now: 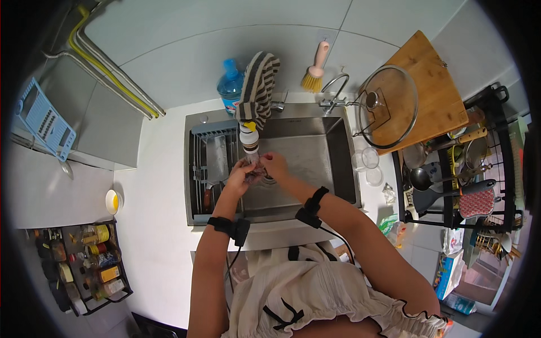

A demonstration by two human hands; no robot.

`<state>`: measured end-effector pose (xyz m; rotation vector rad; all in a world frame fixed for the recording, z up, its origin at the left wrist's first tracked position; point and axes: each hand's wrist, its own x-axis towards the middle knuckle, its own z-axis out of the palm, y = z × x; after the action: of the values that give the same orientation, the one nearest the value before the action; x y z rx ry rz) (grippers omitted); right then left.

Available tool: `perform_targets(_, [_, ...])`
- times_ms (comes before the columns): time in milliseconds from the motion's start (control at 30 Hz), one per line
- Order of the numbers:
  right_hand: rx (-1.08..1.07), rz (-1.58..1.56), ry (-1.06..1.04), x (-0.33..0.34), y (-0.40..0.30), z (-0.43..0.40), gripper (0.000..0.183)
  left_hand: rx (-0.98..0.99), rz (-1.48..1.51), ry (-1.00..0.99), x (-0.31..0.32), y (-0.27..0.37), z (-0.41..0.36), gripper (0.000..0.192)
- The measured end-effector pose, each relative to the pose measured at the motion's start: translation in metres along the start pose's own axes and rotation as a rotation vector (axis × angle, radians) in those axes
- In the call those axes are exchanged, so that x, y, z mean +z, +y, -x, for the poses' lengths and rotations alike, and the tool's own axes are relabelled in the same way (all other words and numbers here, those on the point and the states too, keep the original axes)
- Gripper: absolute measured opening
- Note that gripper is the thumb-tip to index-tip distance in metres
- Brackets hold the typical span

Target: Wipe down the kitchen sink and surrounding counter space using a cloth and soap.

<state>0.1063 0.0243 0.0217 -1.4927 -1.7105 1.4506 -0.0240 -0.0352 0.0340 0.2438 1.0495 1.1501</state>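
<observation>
Under the white faucet nozzle (249,137), my left hand (239,177) holds a small, wet, reddish piece of food (255,172), perhaps meat. My right hand (275,167) has its fingertips curled together at the piece's right side, pinching it. Water seems to run over the piece from the nozzle just above. Both hands are over the stainless steel sink (291,169), near the drain. A striped cloth (258,84) covers the faucet behind the nozzle. To the left of my left hand, a cleaver (217,158) with a wooden handle lies in a grey drying rack (215,129).
A blue bottle (230,84) stands behind the sink, beneath a wall with a hanging pink-handled brush (317,67). A glass lid (389,105) leans on a bamboo cutting board (427,93) at right, near clear cups (370,158). A small bowl (113,202) sits on the left counter.
</observation>
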Motion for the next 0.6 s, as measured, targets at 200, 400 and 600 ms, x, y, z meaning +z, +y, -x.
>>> perform_targets(200, [0.162,-0.226,0.109,0.008,-0.020,-0.001,0.022,-0.097,0.161,0.120,-0.027,-0.006,0.017,0.036])
perform_targets(400, [-0.020,-0.191,-0.078,0.011,-0.017,0.014,0.017,-0.225,0.414,0.210,0.020,0.013,0.020,0.043])
perform_targets(600, [-0.664,0.171,0.210,0.048,-0.022,0.031,0.020,0.149,0.552,0.034,0.004,-0.019,-0.007,0.047])
